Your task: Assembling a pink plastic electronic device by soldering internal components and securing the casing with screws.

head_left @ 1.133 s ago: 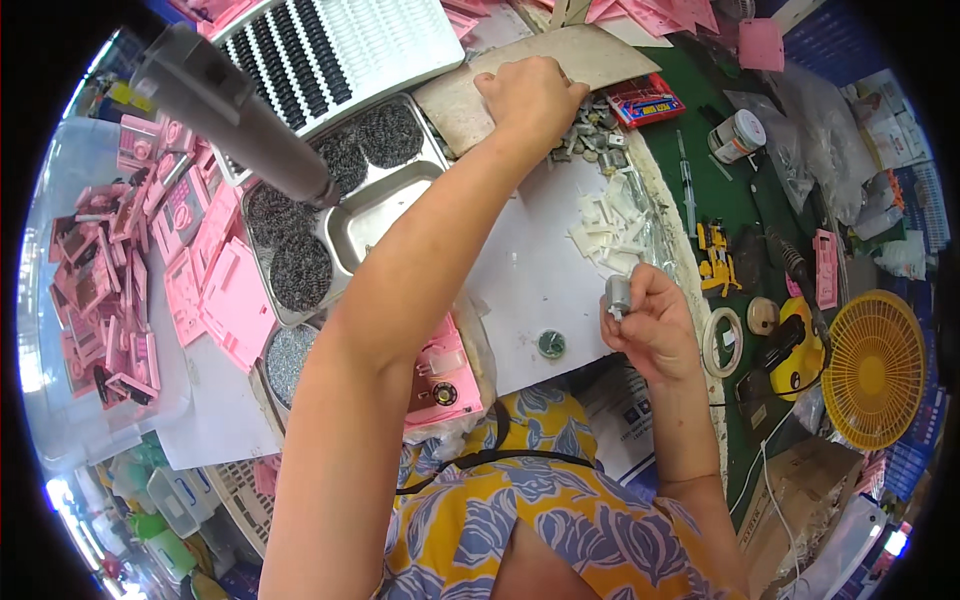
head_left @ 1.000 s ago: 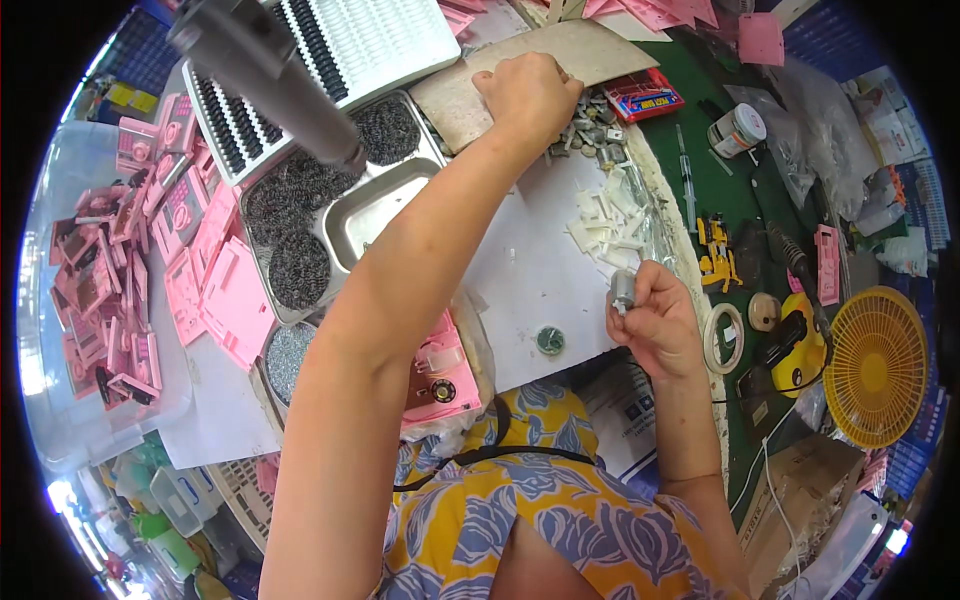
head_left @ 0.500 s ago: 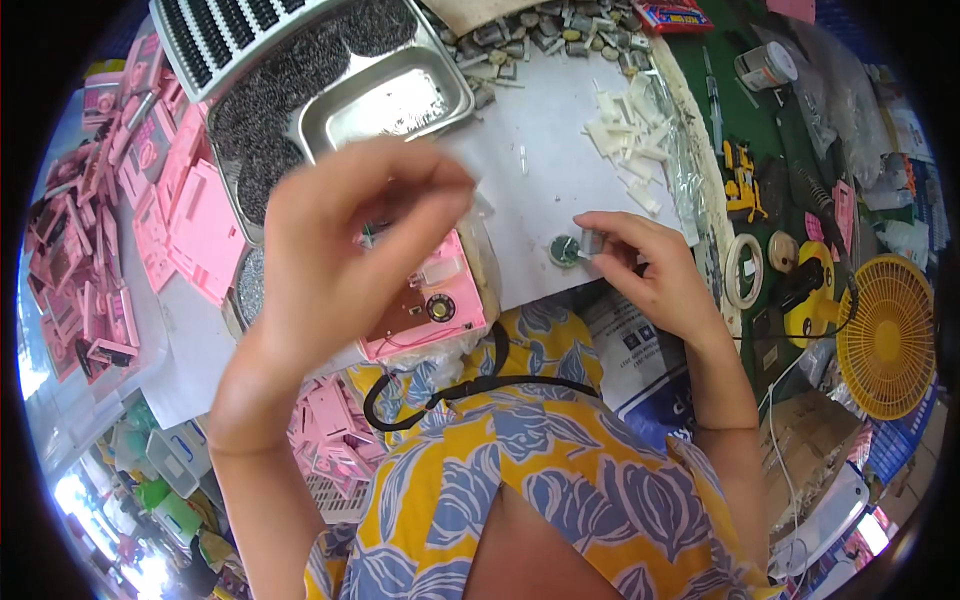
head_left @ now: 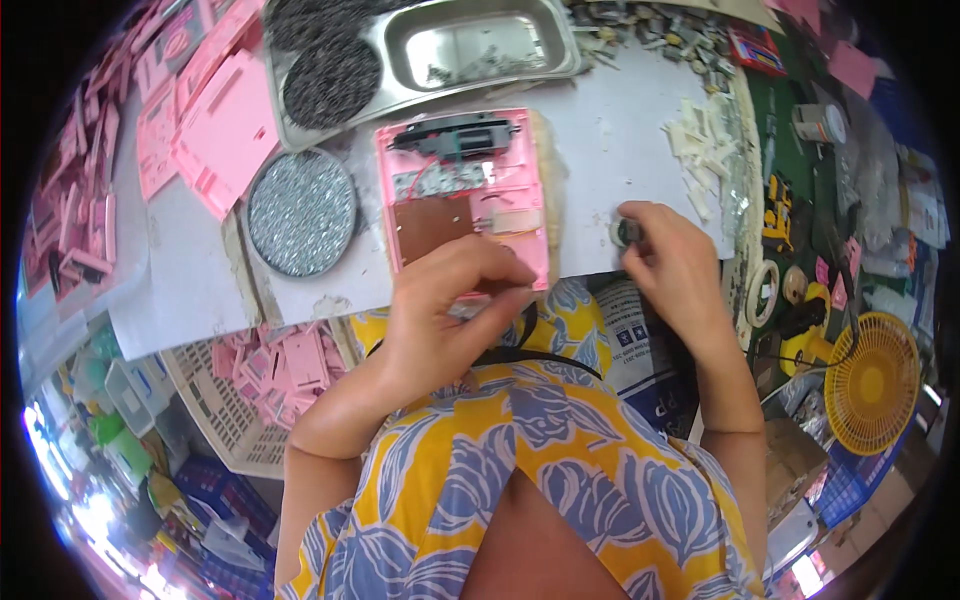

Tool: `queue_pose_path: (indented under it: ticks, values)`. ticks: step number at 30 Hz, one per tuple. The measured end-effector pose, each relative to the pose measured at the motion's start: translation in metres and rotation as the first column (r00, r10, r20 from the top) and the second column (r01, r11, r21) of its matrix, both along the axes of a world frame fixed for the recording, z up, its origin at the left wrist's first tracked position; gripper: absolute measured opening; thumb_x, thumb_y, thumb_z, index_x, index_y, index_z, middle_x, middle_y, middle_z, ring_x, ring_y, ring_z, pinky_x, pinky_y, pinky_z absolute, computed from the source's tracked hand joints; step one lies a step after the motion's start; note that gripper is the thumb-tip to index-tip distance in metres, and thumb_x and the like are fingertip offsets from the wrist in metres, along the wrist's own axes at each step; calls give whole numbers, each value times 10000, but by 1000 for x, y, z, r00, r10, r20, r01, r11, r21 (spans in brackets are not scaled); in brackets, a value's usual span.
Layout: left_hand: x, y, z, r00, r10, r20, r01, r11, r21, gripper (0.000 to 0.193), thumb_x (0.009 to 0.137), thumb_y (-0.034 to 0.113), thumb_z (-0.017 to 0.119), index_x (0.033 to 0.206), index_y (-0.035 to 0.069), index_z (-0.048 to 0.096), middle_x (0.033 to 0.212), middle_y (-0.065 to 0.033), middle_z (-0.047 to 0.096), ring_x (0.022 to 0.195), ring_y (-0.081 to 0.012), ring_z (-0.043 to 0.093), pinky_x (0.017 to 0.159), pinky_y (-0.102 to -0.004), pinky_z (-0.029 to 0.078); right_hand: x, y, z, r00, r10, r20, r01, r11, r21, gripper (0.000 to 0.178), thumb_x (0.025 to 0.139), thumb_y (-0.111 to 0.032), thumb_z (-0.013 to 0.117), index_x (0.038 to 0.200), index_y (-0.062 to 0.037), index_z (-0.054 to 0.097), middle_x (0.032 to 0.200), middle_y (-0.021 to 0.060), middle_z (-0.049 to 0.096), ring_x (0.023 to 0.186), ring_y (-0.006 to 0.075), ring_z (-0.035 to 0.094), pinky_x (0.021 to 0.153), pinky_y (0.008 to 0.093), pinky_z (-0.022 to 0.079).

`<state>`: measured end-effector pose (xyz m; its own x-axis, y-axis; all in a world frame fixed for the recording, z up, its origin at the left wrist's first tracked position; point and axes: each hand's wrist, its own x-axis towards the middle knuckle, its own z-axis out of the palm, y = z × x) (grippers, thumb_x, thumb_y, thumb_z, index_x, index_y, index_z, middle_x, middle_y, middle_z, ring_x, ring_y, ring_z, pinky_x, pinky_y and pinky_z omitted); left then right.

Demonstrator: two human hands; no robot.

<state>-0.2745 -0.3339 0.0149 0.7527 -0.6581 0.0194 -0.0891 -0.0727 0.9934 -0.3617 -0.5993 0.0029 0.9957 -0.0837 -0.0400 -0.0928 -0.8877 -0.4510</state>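
A pink plastic casing (head_left: 533, 190) lies before me on the table. It holds a grey-and-black mechanism (head_left: 455, 138), thin wires and a brown panel (head_left: 430, 222). My left hand (head_left: 445, 315) hovers over its near edge, thumb and forefinger pinched together; anything between the tips is too small to make out. To the right, the thumb and forefinger of my right hand (head_left: 680, 270) close around a small round dark-green piece (head_left: 626, 232) at the paper-covered tabletop. The casing's lower part is hidden behind my left hand.
A round dish of tiny silvery parts (head_left: 302, 212) stands left of the casing. Behind is a metal tray (head_left: 572, 45) with dark small parts. Pink panels (head_left: 228, 130) pile up at the left, white plastic pieces (head_left: 700, 150) at the right. A yellow fan (head_left: 872, 382) stands far right.
My left hand has come down and toward me, baring the casing's far part. My right hand stays by the round piece; the clear block it held no longer shows. The view has shifted.
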Motion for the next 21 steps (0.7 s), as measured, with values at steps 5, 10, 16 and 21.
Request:
queue_pose_path:
  ticks: [5, 10, 16, 21]
  values:
    - [-9, -1, -8, 996, 35, -85, -39, 998, -51, 379, 868, -62, 732, 1214, 5, 591, 954, -68, 686, 845, -119, 672, 763, -266, 567, 0, 27, 28, 974, -147, -172, 225, 535, 814, 406, 846, 9, 730, 1240, -7, 634, 855, -55, 587, 727, 2, 535, 656, 184, 456]
    - [-8, -4, -6, 995, 41, -95, -49, 995, -88, 421, 854, -75, 735, 1231, 9, 570, 953, -75, 683, 850, -126, 678, 765, -271, 579, 10, 57, 18, 983, 60, -173, 166, 104, 981, 447, 902, 30, 702, 1326, 33, 559, 950, -12, 612, 789, 12, 543, 698, 176, 439]
    - [-9, -2, -10, 993, 65, -99, -75, 992, -97, 428, 846, -82, 730, 1230, 9, 564, 962, -81, 681, 868, -136, 691, 780, -275, 587, 16, 59, 9, 978, 106, -180, 171, 83, 982, 429, 902, 35, 699, 1310, 27, 569, 921, -16, 609, 772, 11, 539, 682, 171, 427]
    - [-11, -2, -13, 992, 82, -95, -96, 984, -147, 430, 841, -77, 737, 1226, 15, 568, 960, -84, 686, 870, -143, 696, 783, -289, 592, 13, 64, 7, 982, 55, -182, 175, 112, 978, 429, 885, 49, 711, 1293, 22, 581, 945, 10, 636, 772, 25, 566, 666, 188, 467]
